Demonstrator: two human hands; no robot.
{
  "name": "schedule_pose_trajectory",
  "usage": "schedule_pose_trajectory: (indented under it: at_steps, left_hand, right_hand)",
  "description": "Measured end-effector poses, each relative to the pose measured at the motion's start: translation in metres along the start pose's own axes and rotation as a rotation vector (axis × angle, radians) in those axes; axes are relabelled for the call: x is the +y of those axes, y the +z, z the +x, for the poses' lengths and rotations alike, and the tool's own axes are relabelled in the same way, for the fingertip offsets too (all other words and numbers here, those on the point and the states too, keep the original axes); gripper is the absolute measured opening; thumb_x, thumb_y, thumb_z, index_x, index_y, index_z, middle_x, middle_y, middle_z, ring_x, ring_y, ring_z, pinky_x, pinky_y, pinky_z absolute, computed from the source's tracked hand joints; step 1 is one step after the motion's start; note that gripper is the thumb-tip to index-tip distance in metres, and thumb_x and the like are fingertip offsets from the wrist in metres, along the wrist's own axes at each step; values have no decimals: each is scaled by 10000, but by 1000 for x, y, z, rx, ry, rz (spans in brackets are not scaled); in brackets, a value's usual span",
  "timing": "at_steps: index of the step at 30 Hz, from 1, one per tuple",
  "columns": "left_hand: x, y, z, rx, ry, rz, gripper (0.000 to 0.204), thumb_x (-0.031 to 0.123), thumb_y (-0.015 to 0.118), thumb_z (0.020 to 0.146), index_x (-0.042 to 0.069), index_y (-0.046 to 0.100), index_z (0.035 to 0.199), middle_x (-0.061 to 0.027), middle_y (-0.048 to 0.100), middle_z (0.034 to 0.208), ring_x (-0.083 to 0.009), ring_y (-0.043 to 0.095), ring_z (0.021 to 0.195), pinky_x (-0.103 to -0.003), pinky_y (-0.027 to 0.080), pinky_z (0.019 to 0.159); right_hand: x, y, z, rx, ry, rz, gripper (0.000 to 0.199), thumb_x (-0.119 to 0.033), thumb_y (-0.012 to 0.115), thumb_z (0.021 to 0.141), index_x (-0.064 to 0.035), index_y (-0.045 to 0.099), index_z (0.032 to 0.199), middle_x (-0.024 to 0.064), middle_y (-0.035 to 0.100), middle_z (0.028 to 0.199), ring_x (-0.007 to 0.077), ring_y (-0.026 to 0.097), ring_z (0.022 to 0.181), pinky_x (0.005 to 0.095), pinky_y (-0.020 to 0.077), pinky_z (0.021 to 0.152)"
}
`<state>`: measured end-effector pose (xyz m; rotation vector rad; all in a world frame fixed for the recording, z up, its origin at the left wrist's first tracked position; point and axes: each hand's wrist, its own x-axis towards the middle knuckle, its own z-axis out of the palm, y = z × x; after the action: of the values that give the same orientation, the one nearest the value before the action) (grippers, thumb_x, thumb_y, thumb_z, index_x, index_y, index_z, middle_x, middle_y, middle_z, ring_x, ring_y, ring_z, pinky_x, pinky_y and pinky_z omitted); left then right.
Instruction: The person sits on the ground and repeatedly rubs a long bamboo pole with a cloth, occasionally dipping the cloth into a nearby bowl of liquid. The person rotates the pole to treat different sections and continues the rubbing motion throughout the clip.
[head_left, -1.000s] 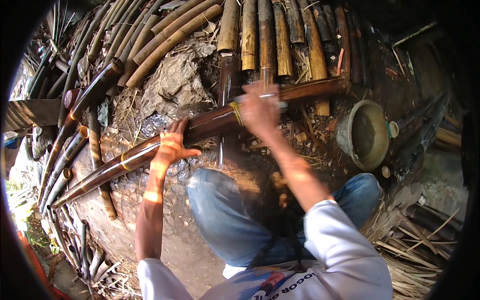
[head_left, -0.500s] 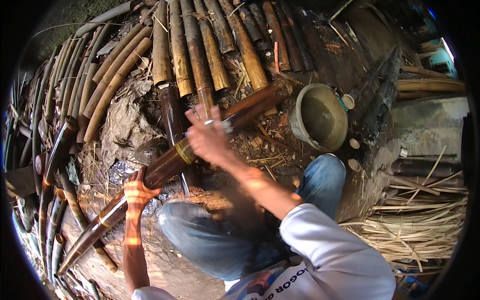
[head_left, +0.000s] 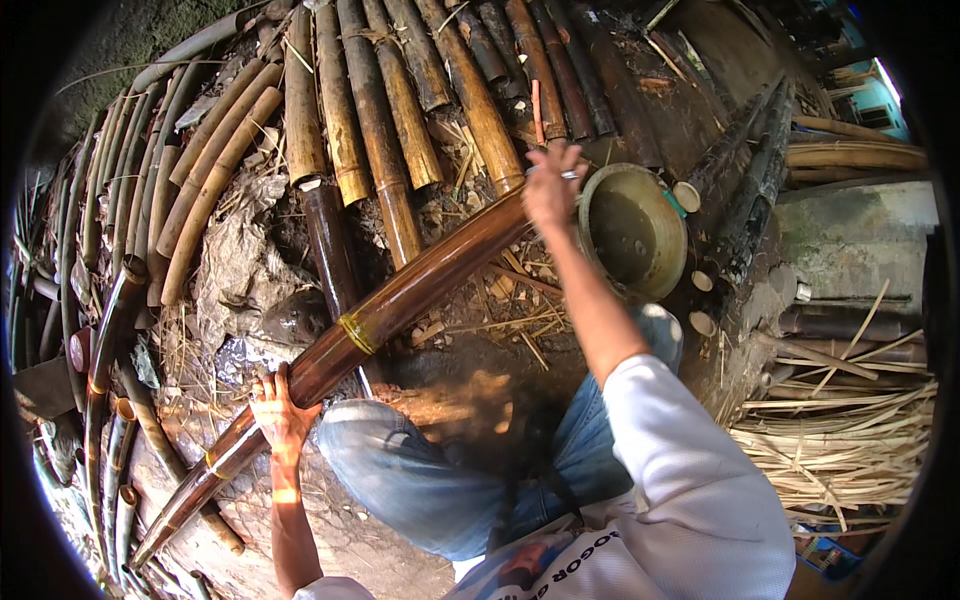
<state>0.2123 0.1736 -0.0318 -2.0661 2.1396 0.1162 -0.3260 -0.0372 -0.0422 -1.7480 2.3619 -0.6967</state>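
A long dark brown bamboo pole (head_left: 420, 285) with yellow node bands lies slantwise over my knees, running from lower left to upper right. My left hand (head_left: 280, 412) grips its lower part from the side. My right hand (head_left: 552, 187) is stretched out over the pole's upper end, fingers closed around a small metal tool (head_left: 568, 175) that rests against the bamboo. How the tool's edge meets the pole is hidden by my fingers.
A worn round metal bowl (head_left: 640, 240) sits just right of the pole's end. Thick cut bamboo (head_left: 400, 120) is stacked ahead, and thinner poles (head_left: 110, 330) curve along the left. Bundled split strips (head_left: 840, 440) lie on the right, with short cut rings (head_left: 705, 322) near my right knee.
My right hand has slid up along the pole toward its far end. My left hand keeps its grip lower down. The view has swung left, so the bowl now sits nearer the middle.
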Motion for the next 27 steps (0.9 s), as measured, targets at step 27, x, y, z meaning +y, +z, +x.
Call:
schedule_pose_trajectory:
  at_steps: [27]
  left_hand:
    - [-11,-43,71,137,343,-296,915,576,900,614,6,549,1238,-203,631,1083,-407,660,991,-484,564,857]
  right_hand:
    - [35,40,37,263,184,122,593,-149,413,1007,19,317,1567,221,99,1697,487,-15,1551,623,35,1238]
